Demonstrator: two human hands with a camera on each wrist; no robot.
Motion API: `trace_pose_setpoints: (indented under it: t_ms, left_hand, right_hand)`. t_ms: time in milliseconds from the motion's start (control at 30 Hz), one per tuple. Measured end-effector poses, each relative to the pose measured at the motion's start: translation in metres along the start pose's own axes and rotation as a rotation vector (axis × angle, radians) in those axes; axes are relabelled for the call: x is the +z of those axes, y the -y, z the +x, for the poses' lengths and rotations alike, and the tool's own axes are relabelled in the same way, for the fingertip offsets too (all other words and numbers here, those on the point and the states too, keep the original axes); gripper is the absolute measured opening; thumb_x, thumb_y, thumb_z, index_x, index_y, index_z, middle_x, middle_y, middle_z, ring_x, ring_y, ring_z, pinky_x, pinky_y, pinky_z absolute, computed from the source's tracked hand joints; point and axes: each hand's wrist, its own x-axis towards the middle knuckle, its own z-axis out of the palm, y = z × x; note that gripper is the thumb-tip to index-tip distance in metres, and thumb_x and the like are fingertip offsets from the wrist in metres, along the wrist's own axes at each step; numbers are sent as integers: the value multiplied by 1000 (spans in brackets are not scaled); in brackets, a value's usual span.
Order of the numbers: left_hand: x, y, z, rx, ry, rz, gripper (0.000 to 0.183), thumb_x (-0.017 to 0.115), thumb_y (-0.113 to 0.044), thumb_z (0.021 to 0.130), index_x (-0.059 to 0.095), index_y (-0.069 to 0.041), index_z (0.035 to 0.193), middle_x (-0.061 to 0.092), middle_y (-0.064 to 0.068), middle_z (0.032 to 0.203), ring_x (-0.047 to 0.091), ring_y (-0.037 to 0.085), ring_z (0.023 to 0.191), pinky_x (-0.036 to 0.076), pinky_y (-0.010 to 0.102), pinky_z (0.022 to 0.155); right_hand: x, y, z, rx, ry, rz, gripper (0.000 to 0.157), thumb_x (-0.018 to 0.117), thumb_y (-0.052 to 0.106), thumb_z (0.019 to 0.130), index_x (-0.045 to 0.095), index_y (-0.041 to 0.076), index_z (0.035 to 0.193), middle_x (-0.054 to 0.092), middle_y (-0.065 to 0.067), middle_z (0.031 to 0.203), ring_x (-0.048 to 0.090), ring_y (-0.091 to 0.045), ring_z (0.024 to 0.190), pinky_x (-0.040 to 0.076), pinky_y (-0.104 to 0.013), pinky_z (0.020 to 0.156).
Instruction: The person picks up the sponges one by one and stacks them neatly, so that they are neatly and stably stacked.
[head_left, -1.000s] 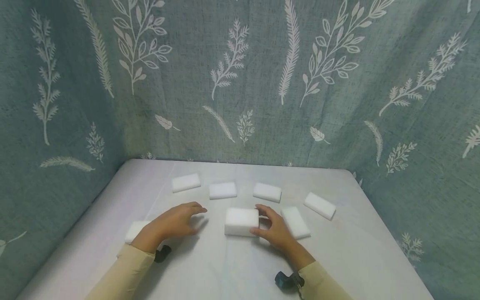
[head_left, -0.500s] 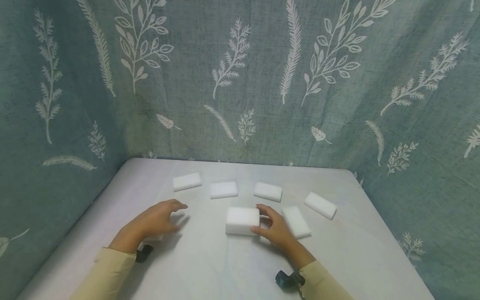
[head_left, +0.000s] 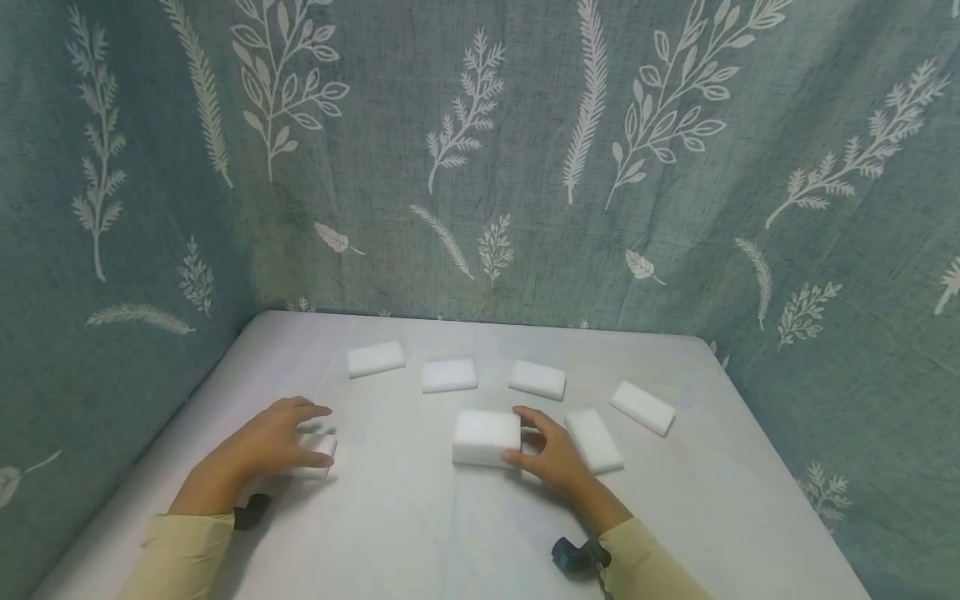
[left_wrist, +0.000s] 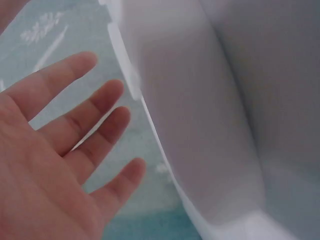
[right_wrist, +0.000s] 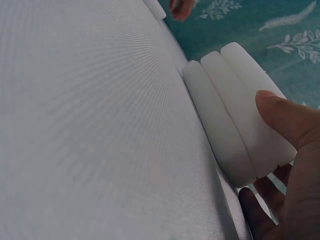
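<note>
Three white rectangular blocks with rounded edges form a stack (right_wrist: pixel 235 105) in the middle of the table. My right hand (head_left: pixel 558 458) grips this stack at its right end, thumb (right_wrist: pixel 280 112) on the near side and fingers round the back. On the left, my left hand (head_left: pixel 270 442) hovers over another white block (head_left: pixel 320 447), thumb and fingers spread at its edges. Part of that block is hidden beneath the hand. In the left wrist view, the fingers (left_wrist: pixel 107 135) are apart and relaxed, with nothing held between them.
Several more white blocks lie singly: a far-left block (head_left: pixel 376 358), two far-middle blocks (head_left: pixel 449 375), (head_left: pixel 537 379), a right block (head_left: pixel 642 407) and a block (head_left: pixel 593 441) beside my right hand. Patterned green curtain (head_left: pixel 480 250) hangs behind and around the white table (head_left: pixel 465 533).
My left hand has moved left from beside the stack to over the left block, its fingers now around that block's edges. My right hand stays at the stack.
</note>
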Motion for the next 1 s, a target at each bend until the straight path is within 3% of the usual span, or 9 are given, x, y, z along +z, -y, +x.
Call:
trace_pose_setpoints:
  t_ms: [267,500,733,1000]
  left_hand:
    - [-4,23,-8,4,-20,34,91,85,-60,58,62,-2,126,56,18,114,49,40,107,43,59,87]
    - [-4,39,-13,-16,19,13,95,89,-56,54,62,1,124,58,20,110,54,40,102,45,59,85]
    - [-4,41,-15,-101,81,-33,93,93,-44,53,59,1,127,58,23,114,56,40,101,46,61,85]
    - [-5,41,-14,-60,60,-80,87,95,-27,55,54,3,126,55,30,118,54,45,105,46,60,86]
  right_hand:
    - [1,-2,2,2,11,24,79,85,37,74,50,14,140,56,-7,134,55,-29,119,44,-45,100]
    - [1,-2,2,5,12,14,77,85,37,74,51,16,140,56,-6,134,55,-28,120,44,-46,99]
    - [0,-3,2,-5,10,22,77,85,36,74,50,16,140,56,-7,134,55,-28,119,45,-46,99]
    - [0,-5,2,39,14,32,81,85,40,74,48,18,142,55,-6,135,55,-29,119,44,-47,99]
